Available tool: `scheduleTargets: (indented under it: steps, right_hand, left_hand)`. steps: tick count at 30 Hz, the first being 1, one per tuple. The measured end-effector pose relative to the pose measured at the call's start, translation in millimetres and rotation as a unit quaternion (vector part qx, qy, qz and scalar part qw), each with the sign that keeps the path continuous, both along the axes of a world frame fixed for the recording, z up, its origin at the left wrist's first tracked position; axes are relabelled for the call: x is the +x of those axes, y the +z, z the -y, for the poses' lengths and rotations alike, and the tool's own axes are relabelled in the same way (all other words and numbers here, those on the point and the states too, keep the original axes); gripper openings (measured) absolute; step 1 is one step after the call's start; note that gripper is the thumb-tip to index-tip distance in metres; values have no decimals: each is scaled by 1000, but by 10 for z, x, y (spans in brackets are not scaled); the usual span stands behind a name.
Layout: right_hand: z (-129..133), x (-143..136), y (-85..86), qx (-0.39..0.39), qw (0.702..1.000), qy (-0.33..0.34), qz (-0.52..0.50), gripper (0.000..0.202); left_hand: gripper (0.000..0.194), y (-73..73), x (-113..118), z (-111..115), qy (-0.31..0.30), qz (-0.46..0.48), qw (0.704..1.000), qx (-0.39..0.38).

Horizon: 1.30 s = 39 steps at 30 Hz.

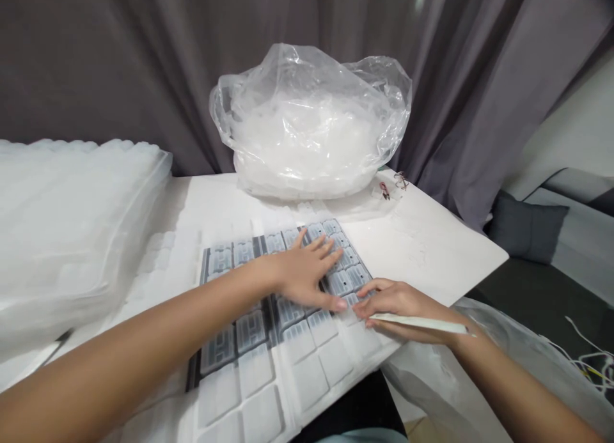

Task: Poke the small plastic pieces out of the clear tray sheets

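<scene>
A translucent plastic tray sheet [309, 369] with rows of square compartments lies on the white table. Beneath part of it a dark backing shows through. My left hand [307, 270] rests palm down on the sheet, fingers spread and pointing to the far right. Close by on the right, my right hand [398, 305] is at the sheet's right edge, its fingers bent around a thin pale stick-like tool [422, 323]. The tool's tip is hidden by the fingers.
A big clear bag [311, 130] of white pieces stands at the back of the table [460, 245]. White trays [71, 219] are stacked at left. Small reddish items [384, 190] lie beside the bag. Plastic film [446, 373] hangs at lower right, near cables [592, 366].
</scene>
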State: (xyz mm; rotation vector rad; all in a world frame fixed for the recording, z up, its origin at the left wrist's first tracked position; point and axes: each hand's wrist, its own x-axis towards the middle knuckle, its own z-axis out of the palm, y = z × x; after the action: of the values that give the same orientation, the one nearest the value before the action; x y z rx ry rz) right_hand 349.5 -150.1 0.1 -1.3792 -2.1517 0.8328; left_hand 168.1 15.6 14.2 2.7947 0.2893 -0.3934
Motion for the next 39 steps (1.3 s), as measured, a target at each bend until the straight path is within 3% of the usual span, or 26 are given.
scheduleTargets:
  steps: [3,6,11,15,19,21,24,31,39]
  right_hand:
    - [71,-54,-55,74,996,0,44,21]
    - [139,-3,-128,105,989,-51,89,23]
    - [118,484,-177,129,958,-215,140,30]
    - [93,842,-169,145,941,-251,174,23]
    - [173,680,-119,92,967,-223,84,21]
    - [205,475,-109,51,984,-167,-29,20]
    - [196,219,-148,21,986,-86,-139,17]
    - [114,147,-274,28,982,-89,-161,16]
    - [94,108,-180,31,990,-62,-127,15]
  left_hand:
    - [114,-37,50,280,14,-3,1000,3]
    - [118,-139,71,445,40,10,999,24]
    - [121,-215,58,452,42,17,998,41]
    - [119,-253,11,415,31,52,997,49]
    - [106,-274,-23,412,12,85,995,47]
    - [93,-260,-21,416,11,75,996,44]
    - [77,-233,-9,423,21,56,997,43]
    - [74,-256,-21,420,22,66,997,45]
    - [76,-283,-22,409,21,75,996,44]
